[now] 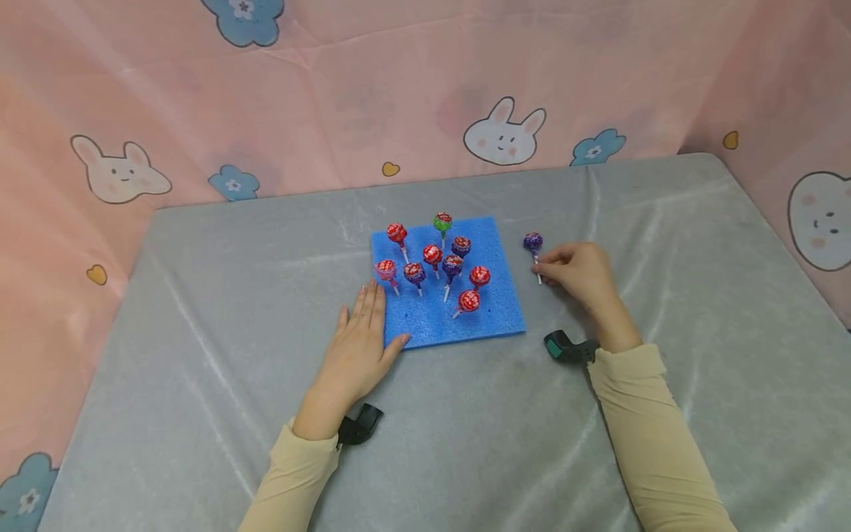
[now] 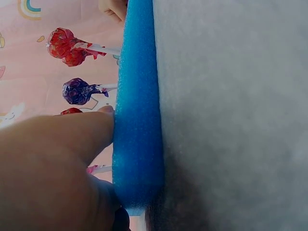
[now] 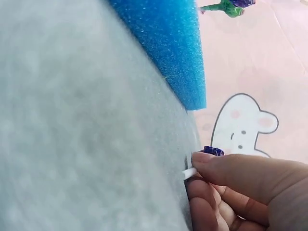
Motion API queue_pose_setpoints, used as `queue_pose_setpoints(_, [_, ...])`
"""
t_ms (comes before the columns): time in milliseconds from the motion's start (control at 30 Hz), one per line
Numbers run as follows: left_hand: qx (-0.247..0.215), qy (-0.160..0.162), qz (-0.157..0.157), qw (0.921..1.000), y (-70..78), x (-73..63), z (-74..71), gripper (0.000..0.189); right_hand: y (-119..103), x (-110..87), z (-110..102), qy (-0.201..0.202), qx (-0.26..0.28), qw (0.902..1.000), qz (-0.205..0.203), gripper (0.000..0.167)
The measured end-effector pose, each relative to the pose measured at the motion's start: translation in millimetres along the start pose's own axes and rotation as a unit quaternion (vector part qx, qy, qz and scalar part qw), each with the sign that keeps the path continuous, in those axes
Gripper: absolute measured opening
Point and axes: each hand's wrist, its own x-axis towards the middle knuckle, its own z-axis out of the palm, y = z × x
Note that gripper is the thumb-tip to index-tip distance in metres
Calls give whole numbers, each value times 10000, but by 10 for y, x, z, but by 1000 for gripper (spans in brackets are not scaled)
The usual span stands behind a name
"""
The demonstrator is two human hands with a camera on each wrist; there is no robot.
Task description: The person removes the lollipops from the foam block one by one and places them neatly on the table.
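A purple-wrapped lollipop [image 1: 533, 241] is pinched by its white stick in my right hand [image 1: 578, 273], just right of a blue foam board [image 1: 505, 310]. In the right wrist view thumb and fingers close on the stick [image 3: 189, 173], and its purple head [image 3: 214, 151] shows partly behind the thumb. Flat along the board's left edge lies my left hand [image 1: 355, 355], fingers straight, thumb at the near left corner. Several lollipops stand in the board: red ones [image 1: 433, 256], purple ones [image 1: 453, 266], a pink one [image 1: 385, 270] and a green one [image 1: 442, 222]. Some lean.
A grey cloth [image 1: 233, 369] covers the table. Behind it hangs a pink curtain [image 1: 332, 96] printed with rabbits and flowers. A small dark hole [image 1: 490, 311] shows in the board's near right part. Black wrist cameras [image 1: 362, 424] are worn on both wrists.
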Motion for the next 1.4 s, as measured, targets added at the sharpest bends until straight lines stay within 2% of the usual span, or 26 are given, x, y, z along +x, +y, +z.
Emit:
queue_pose_setpoints(133, [0, 32, 11, 10000, -4, -6, -6, 76, -8, -6, -1, 20, 43, 9999, -93, 21])
queue_pose_setpoints(333, [3, 64, 30, 10000, -6, -15, -16, 76, -21, -20, -52, -193, 264, 9995, 54, 26])
queue_pose_setpoints(467, [-7, 18, -2, 10000, -3, -22, -23, 76, -37, -38, -102, -276, 164, 9994, 108, 29])
queue_pose_setpoints(667, [58, -87, 10, 9999, -1, 0, 1, 77, -12, -63, -186, -234, 306, 9991, 176, 32])
queue_pose_setpoints(833, [11, -87, 45, 10000, -1, 15, 19, 77, -82, -112, -199, -238, 584, 9980, -94, 33])
queue_pose_setpoints(1100, [-12, -75, 34, 10000, -5, 11, 14, 77, -274, -210, -137, -632, 1166, 9904, -379, 32])
queue_pose_setpoints(1400, [-2, -122, -19, 9999, -4, 0, -1, 77, -484, -244, 42, -872, 1239, 9846, -877, 28])
